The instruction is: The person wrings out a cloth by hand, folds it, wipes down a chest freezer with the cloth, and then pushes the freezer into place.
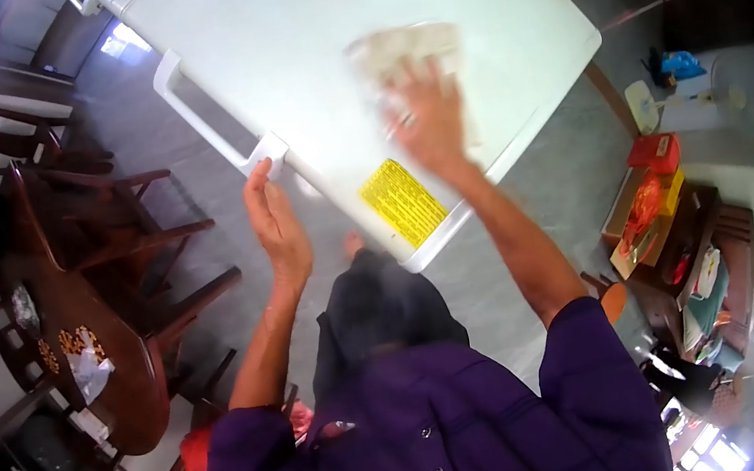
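Spreading its fingers over a pale cloth [407, 44], the person's right hand [428, 121] is the one to watch from where I stand. Take the yellow label [403, 202] on the white panel [288, 34] as the landmark: the cloth lies past it, on the side away from the person's body and a little to the right. Hand and cloth overlap, the cloth showing beyond the fingertips and down the thumbless side. Both are blurred, so whether any fold is pinched, or the palm simply lies flat, I cannot tell; nor can I make out the cloth's long axis. The fingers point away from the label, and the forearm runs back past its right side towards the purple shirt [425, 423].

The left hand [278, 226] is much the farther of the two from the cloth. It stands to the left of the label, off the panel's edge, seen nearly side-on, with fingers extended close together and nothing visible in its grasp. Its fingertips come up to the near end of the white handle [202, 122], which lies beyond the label and to its left; touching or just beside, I can't say.
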A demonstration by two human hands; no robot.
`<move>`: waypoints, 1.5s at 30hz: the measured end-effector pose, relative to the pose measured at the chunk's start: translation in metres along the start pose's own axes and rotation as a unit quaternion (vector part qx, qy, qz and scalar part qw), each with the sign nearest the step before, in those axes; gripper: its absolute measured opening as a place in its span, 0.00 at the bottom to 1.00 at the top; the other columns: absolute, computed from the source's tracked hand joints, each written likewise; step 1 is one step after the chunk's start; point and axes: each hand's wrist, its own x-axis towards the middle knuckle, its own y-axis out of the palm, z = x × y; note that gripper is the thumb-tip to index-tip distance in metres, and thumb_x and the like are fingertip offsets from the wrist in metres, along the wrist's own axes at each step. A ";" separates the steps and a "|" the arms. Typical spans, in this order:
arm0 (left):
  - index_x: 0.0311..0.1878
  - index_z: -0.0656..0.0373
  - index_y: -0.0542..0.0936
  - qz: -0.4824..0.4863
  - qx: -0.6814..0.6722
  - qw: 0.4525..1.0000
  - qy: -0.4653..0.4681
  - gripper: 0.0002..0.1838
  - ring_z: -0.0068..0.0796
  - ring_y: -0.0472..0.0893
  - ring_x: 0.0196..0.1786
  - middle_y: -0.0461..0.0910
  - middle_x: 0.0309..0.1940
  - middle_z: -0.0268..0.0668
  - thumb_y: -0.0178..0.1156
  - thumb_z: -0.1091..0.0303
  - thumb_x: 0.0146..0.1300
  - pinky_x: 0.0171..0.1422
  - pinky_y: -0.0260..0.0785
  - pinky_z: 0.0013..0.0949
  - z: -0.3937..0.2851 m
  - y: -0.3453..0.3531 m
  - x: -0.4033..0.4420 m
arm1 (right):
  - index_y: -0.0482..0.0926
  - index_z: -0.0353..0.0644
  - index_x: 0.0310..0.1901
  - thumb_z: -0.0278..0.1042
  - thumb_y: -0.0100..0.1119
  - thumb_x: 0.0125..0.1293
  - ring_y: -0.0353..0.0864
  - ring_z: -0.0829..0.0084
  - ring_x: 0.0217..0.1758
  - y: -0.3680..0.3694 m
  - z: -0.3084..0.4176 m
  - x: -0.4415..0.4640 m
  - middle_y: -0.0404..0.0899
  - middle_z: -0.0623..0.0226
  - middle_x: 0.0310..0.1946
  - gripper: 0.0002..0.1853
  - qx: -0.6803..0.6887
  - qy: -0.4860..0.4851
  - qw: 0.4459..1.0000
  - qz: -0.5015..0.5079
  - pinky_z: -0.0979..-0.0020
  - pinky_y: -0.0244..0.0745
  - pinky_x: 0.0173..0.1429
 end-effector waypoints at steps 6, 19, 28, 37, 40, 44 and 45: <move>0.65 0.65 0.74 0.074 0.210 0.959 0.176 0.19 0.44 0.67 0.74 0.74 0.64 0.47 0.51 0.69 0.74 0.80 0.53 0.45 -0.012 0.010 0.006 | 0.77 0.51 0.64 0.29 0.72 0.48 0.52 0.49 0.81 -0.080 0.069 -0.138 0.63 0.61 0.75 0.36 0.133 -0.101 0.968 0.187 0.39 0.50 0.77; 0.56 0.54 0.81 0.414 0.216 0.812 0.349 0.18 0.41 0.68 0.73 0.75 0.64 0.37 0.62 0.64 0.62 0.79 0.50 0.62 -0.022 0.115 0.050 | 0.65 0.35 0.72 0.41 0.55 0.70 0.43 0.41 0.83 -0.040 0.037 -0.083 0.61 0.50 0.75 0.32 0.007 0.107 0.994 0.023 0.34 0.37 0.78; 0.68 0.48 0.72 0.365 0.443 0.733 0.365 0.21 0.29 0.65 0.76 0.71 0.70 0.30 0.46 0.62 0.76 0.82 0.44 0.54 0.038 0.000 0.310 | 0.77 0.47 0.66 0.45 0.71 0.52 0.42 0.37 0.82 0.120 0.165 0.161 0.62 0.50 0.74 0.36 0.043 0.085 0.993 -0.076 0.25 0.32 0.76; 0.67 0.64 0.74 0.352 0.212 0.895 0.174 0.21 0.50 0.73 0.69 0.76 0.64 0.51 0.48 0.63 0.77 0.77 0.59 0.45 0.035 -0.060 0.294 | 0.79 0.40 0.61 0.33 0.58 0.61 0.48 0.43 0.82 0.109 0.212 0.153 0.67 0.51 0.71 0.25 0.045 0.025 0.998 0.027 0.35 0.40 0.81; 0.73 0.64 0.66 0.464 0.216 0.814 0.275 0.27 0.47 0.64 0.77 0.66 0.74 0.49 0.48 0.63 0.75 0.80 0.53 0.47 0.039 -0.009 0.194 | 0.78 0.40 0.57 0.33 0.58 0.61 0.56 0.46 0.80 0.060 0.164 0.043 0.68 0.55 0.71 0.22 0.046 0.095 0.992 -0.068 0.37 0.43 0.81; 0.54 0.62 0.76 0.494 0.031 0.789 0.365 0.19 0.44 0.73 0.64 0.76 0.53 0.45 0.56 0.66 0.60 0.70 0.63 0.51 0.001 0.057 0.106 | 0.69 0.43 0.73 0.37 0.55 0.68 0.50 0.44 0.82 -0.005 0.151 -0.059 0.64 0.56 0.75 0.31 -0.092 0.309 0.946 0.026 0.39 0.42 0.81; 0.55 0.62 0.76 0.501 0.046 0.762 0.408 0.20 0.43 0.73 0.64 0.77 0.53 0.45 0.56 0.66 0.60 0.69 0.63 0.51 0.004 0.062 0.113 | 0.70 0.43 0.72 0.37 0.55 0.68 0.51 0.44 0.82 -0.003 0.151 -0.053 0.64 0.55 0.75 0.30 -0.088 0.325 0.941 0.015 0.41 0.42 0.81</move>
